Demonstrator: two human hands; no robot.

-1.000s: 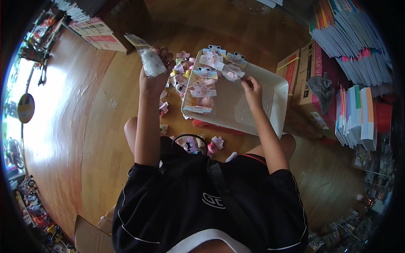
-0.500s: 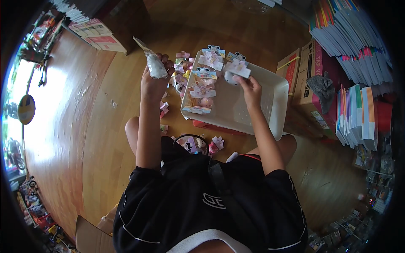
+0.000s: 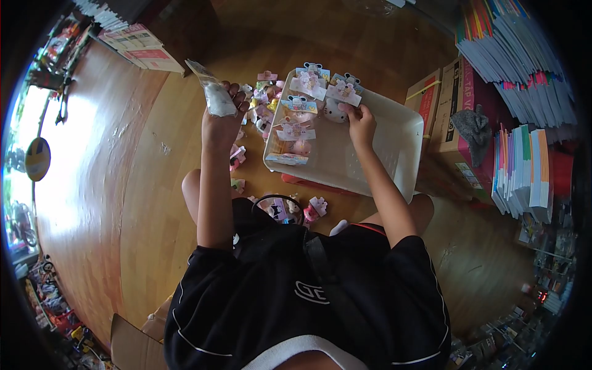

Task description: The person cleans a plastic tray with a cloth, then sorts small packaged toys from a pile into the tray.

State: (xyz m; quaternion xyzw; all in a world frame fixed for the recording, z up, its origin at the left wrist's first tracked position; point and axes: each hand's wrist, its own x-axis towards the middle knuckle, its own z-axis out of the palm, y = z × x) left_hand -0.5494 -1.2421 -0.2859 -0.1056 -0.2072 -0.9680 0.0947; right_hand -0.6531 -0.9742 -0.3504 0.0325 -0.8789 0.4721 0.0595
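Note:
My left hand is raised left of the white tray, with its fingers around a clear packet holding something white. Over the tray's upper part, my right hand pinches a small white cat-faced toy with a pink card on top. Several carded toys stand in the tray along its left side, among them one with a blue card and one with a pink card.
Many small toys lie on the wooden floor left of the tray, others near my lap. Cartons and stacked books stand at the right. An open cardboard box is at the lower left.
My right hand has moved slightly left and down with the white toy, now beside the other carded toys. My left hand has shifted a little left and down, still with the packet.

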